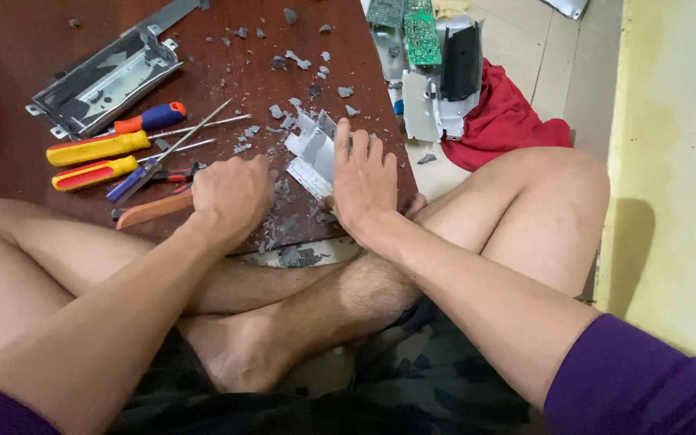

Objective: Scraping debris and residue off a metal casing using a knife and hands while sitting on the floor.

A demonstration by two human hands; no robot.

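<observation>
My right hand (364, 181) lies flat, fingers stretched, pressing on a pale grey plastic piece (309, 151) near the front edge of a dark red wooden table (34, 40). My left hand (234, 193) is balled into a fist just left of that piece, knuckles up; whatever is inside the fist is hidden. An orange handle (153, 210) sticks out to the left from under this fist. Grey plastic chips (283, 113) are scattered around both hands. I sit cross-legged with my knees against the table.
Several screwdrivers with yellow-red (98, 147) and blue (132, 184) handles lie left of my hands. A metal bracket (106, 76) sits at the back left. Off the table's right edge lie green circuit boards (422, 36), a black part (462, 60) and a red cloth (509, 121). A yellow wall (678, 161) stands at right.
</observation>
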